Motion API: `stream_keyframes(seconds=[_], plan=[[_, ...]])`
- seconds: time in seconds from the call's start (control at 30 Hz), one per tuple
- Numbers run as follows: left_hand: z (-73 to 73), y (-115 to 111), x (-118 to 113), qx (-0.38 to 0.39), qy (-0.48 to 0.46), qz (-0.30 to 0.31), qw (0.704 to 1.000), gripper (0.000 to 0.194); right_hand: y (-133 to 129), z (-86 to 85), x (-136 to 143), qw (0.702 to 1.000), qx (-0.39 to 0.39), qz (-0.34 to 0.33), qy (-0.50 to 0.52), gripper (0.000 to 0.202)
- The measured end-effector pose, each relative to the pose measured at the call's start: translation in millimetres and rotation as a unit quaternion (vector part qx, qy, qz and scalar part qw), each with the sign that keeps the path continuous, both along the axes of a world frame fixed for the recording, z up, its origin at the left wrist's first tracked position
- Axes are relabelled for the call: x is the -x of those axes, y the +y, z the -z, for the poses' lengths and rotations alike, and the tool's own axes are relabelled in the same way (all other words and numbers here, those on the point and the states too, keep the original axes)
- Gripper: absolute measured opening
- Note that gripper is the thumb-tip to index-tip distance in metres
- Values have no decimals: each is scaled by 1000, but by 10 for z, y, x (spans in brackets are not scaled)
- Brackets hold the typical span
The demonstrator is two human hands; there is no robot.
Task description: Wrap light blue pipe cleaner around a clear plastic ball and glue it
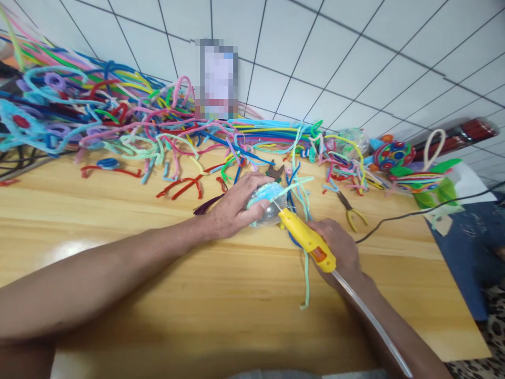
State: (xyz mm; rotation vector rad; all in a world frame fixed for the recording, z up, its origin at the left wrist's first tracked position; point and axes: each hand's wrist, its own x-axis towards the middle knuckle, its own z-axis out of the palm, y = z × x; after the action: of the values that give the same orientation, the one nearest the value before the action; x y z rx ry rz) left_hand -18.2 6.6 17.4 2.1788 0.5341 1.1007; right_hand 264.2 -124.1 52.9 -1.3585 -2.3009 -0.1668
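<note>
My left hand (236,202) is closed around a clear plastic ball (272,215) partly covered with light-blue pipe cleaners (265,192). In my right hand (341,245) is a yellow hot glue gun (300,231), its nozzle at the ball's surface and a long clear glue stick (366,316) sticking out of its back. A pale-green pipe cleaner (302,182) extends from the top of the ball to the right. Another pale-green strand (306,279) lies on the table below the glue gun. Fingers on the ball's far side are hidden.
Tangled colourful pipe cleaners (126,110) fill the back left. Behind the ball lie dark pliers (275,171); yellow-handled pliers (350,211) rest to the right, near a black cable (410,213). A decorated ball (393,154) stands at the back right. A blurred upright screen (218,79) leans against the tiled wall.
</note>
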Motion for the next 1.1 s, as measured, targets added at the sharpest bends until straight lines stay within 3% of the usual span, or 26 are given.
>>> stream_keyframes(seconds=[0.17,0.4,0.63,0.87,1.1], plan=[[3,4,-2,-1,-4,0,1000,42,-6,29,-37,999,16,29,-23,23],[8,-1,-3,8,-2,-4,1000,44,-6,18,-23,1000,11,23,-18,17],[12,0,-3,3,3,-4,1000,43,-17,11,-3,1000,5,5,12,24],[-2,2,4,0,-1,2,1000,42,19,-28,63,999,-40,5,22,16],[-4,1,4,3,8,-4,1000,44,-4,-39,65,1000,-16,15,11,16]])
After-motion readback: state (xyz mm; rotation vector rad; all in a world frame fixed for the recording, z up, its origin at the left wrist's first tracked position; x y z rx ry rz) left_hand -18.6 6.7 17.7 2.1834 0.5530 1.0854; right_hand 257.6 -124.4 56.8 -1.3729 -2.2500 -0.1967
